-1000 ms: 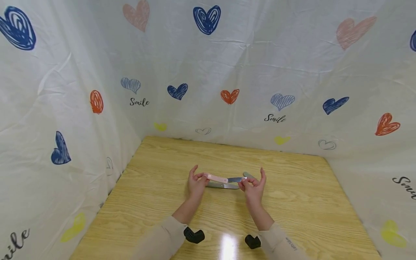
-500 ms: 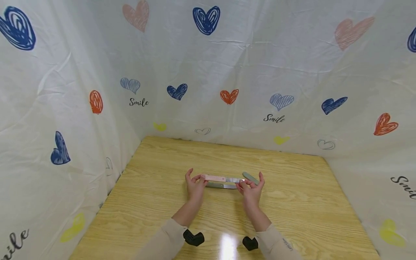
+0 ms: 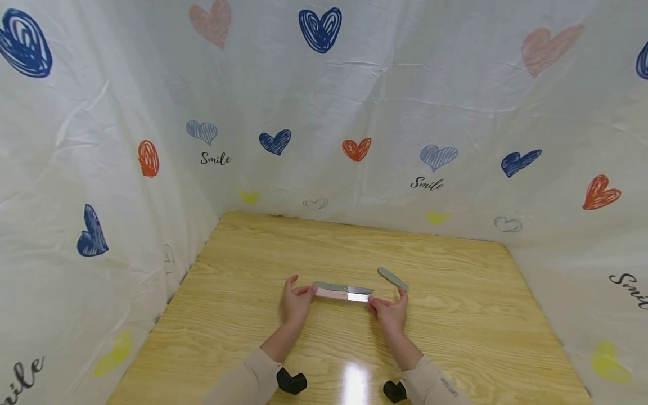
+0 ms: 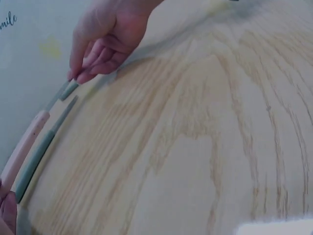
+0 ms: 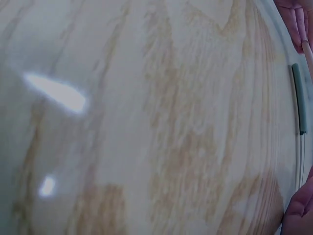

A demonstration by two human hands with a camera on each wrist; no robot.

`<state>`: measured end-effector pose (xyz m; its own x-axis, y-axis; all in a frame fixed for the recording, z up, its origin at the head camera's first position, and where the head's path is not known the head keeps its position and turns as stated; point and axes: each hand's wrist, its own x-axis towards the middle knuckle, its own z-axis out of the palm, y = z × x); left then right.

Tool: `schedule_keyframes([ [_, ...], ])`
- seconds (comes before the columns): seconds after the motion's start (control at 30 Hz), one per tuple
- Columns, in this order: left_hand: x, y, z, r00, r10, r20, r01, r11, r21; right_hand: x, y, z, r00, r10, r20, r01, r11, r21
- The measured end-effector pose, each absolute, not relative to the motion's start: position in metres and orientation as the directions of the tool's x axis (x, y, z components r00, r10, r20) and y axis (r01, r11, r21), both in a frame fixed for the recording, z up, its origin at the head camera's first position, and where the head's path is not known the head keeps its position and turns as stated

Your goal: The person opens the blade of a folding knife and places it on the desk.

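A pink-handled knife (image 3: 331, 293) spans the gap between my hands, its bright blade pointing right. My left hand (image 3: 296, 304) pinches the end of the pink handle. Finger and thumb of my right hand (image 3: 392, 316) pinch the blade near its tip. Just behind it, a green-handled knife (image 3: 331, 286) lies on the table, its blade also to the right. In the left wrist view the pink knife (image 4: 24, 147) runs alongside the green knife (image 4: 36, 164). The right wrist view catches the green handle (image 5: 299, 98) at its edge, the pink knife mostly cut off.
A slim green piece (image 3: 392, 278) with rounded ends lies slantwise behind my right hand. The wooden table (image 3: 455, 326) is bordered at the back and sides by a white cloth (image 3: 385, 112) printed with hearts. A black wrist device (image 3: 292, 382) sits by the left sleeve.
Both hands have brought the pink knife towards me and lower, from behind the green knife to in front of it. The slim green piece has come into fuller view.
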<state>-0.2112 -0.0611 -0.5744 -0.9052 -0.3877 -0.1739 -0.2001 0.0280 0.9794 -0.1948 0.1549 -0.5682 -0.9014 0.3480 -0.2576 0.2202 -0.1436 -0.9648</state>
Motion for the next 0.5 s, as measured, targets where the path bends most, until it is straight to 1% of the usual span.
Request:
schedule_keyframes([
  [0.07, -0.209, -0.0631, -0.5781, -0.899, -0.414, -0.146, -0.199, 0.088, 0.976, -0.1955, 0.1552, -0.5716, -0.898, 0.36, -0.253, 0.239, -0.083, -0.967],
  [0.2, -0.2052, -0.0661, -0.5806, -0.897, -0.432, -0.092, -0.176, 0.158, 0.972, -0.1975, 0.1582, -0.5743, -0.899, 0.363, -0.243, 0.262, 0.004, -0.965],
  [0.33, -0.2046, -0.0678, -0.5828, -0.911, -0.408, -0.059, -0.164, 0.228, 0.96, -0.2001, 0.1592, -0.5762, -0.91, 0.35, -0.224, 0.261, 0.062, -0.963],
  [0.5, -0.2056, -0.0666, -0.5852, -0.925, -0.38, -0.022, -0.131, 0.265, 0.955, -0.2022, 0.1594, -0.5774, -0.92, 0.329, -0.211, 0.265, 0.126, -0.956],
])
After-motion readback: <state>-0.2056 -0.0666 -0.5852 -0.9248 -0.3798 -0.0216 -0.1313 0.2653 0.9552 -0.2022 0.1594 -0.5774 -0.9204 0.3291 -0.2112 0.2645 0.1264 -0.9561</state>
